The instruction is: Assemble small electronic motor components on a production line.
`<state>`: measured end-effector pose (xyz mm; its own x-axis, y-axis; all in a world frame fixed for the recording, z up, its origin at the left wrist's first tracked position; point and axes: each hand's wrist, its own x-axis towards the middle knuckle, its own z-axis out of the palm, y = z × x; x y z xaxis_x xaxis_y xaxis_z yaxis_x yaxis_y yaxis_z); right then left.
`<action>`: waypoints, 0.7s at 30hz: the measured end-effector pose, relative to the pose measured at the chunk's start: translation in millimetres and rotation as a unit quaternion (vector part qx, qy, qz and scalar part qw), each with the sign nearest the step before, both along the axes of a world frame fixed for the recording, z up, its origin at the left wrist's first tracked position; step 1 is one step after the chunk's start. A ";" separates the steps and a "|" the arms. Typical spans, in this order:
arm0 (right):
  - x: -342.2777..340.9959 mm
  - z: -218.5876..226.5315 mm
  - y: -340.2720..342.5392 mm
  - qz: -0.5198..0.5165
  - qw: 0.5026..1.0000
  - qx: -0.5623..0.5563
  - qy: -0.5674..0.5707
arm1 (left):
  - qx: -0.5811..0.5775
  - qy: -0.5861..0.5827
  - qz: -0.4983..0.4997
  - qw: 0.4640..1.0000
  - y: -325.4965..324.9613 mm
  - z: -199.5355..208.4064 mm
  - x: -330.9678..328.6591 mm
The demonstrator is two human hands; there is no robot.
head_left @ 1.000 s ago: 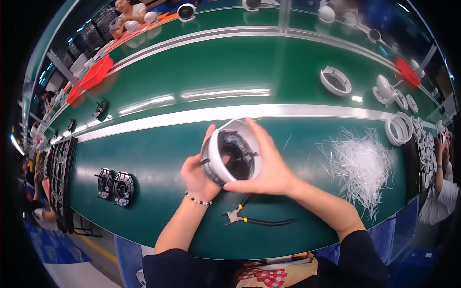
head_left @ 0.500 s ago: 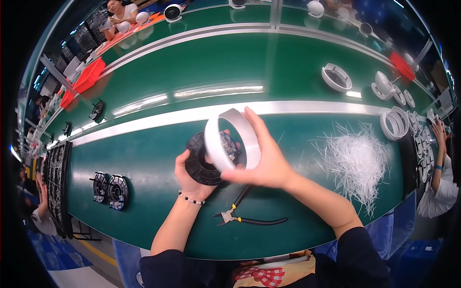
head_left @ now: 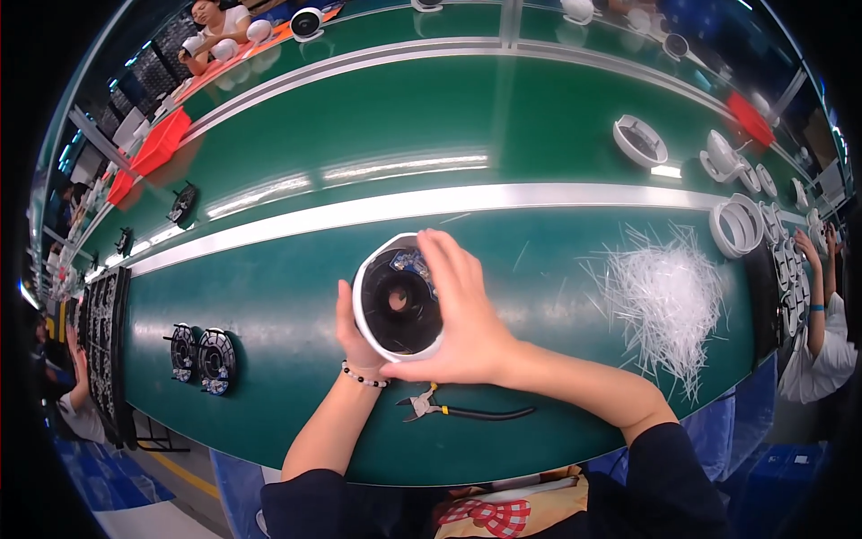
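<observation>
A white ring [head_left: 361,316] surrounds a round black plastic part [head_left: 381,325] that has a hole at its centre and a small blue circuit board [head_left: 412,262] near its upper edge. My left hand [head_left: 354,340] supports the black part from below and at its left side, with most of its fingers hidden. Spread across the ring's right side, my right hand [head_left: 467,314] grips it, thumb at the lower rim and fingers over the upper one. Just below both hands, diagonal cutters [head_left: 424,407] with black and yellow handles lie on the green table.
Two more black round parts [head_left: 215,361] lie at left. On the right is a heap of thin clear plastic strips [head_left: 669,301], with stacked white rings [head_left: 736,226] beyond. A conveyor [head_left: 359,112] carrying several parts runs past the metal rail [head_left: 503,197]. Other people work at both sides.
The white ring has come down from a tilted position above the black part and now sits around it. My right hand has moved left and lower with it.
</observation>
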<state>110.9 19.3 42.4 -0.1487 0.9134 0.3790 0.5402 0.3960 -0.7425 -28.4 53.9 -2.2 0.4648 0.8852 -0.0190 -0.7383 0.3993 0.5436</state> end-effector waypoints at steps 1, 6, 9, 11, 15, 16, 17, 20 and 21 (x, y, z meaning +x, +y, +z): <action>-0.3 0.3 -0.3 0.011 0.999 0.018 -0.030 | -0.003 -0.020 -0.011 1.000 -0.8 -1.2 0.4; 3.0 -6.4 4.9 0.013 1.000 0.015 0.007 | 0.007 0.017 0.002 1.000 -4.3 6.0 6.1; 3.2 -8.5 5.6 0.001 1.000 -0.001 0.002 | 0.007 0.030 0.012 0.999 -5.0 6.6 7.8; 3.5 -8.9 5.9 -0.004 1.000 -0.008 -0.011 | -0.008 0.052 0.006 0.999 -4.2 6.3 8.6; 2.5 -9.9 7.6 -0.001 0.998 0.008 -0.067 | -0.008 0.010 -0.039 0.999 0.3 10.2 3.8; 1.3 -10.9 8.4 0.002 0.996 0.025 -0.084 | -0.017 0.021 -0.041 0.999 0.9 11.5 2.3; 1.9 -13.1 9.5 0.001 0.996 0.025 -0.084 | -0.026 0.030 -0.045 0.998 1.6 11.4 2.2; 4.4 -20.9 12.6 0.004 0.996 0.020 -0.081 | -0.024 0.014 -0.052 0.998 1.5 8.3 2.1; 4.3 -23.1 12.7 0.004 0.997 0.019 -0.071 | -0.023 0.015 -0.056 0.998 0.3 6.3 1.6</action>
